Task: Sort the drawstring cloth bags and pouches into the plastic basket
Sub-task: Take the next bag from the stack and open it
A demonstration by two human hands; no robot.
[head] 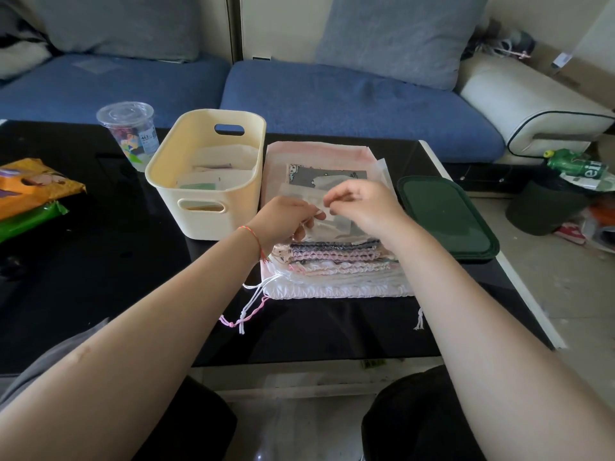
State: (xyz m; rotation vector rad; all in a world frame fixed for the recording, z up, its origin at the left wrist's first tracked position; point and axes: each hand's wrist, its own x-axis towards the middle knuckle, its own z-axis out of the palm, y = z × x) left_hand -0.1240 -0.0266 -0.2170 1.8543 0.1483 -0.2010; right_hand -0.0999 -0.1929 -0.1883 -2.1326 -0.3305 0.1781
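A small translucent pouch (327,224) is held above the near part of a stack of drawstring bags (336,261) at the centre of the black bench (116,261). The pouch is pinched at its left edge by the curled fingers of the left hand (286,217) and at its upper edge by the fingertips of the right hand (362,202); both hands are clamped on it and lie close together. A red thread bracelet (253,236) is worn on the left wrist.

The stack is made up of pink, white and grey bags with gathered near edges. A grey printed bag (327,173) is seen near the top at the far side. White and pink drawstrings (248,306) trail from the near left corner of the stack onto the bench.

A cream plastic basket (206,168) stands just to the left of the stack, touching or nearly touching it. Several flat pale pouches are seen inside it; their number cannot be told.

A dark green lid (446,217) lies just right of the stack. A clear lidded plastic cup (128,133) stands far left of the basket. Orange and green packets (30,194) lie at the left edge of the bench. A blue sofa (332,98) is located beyond the bench.
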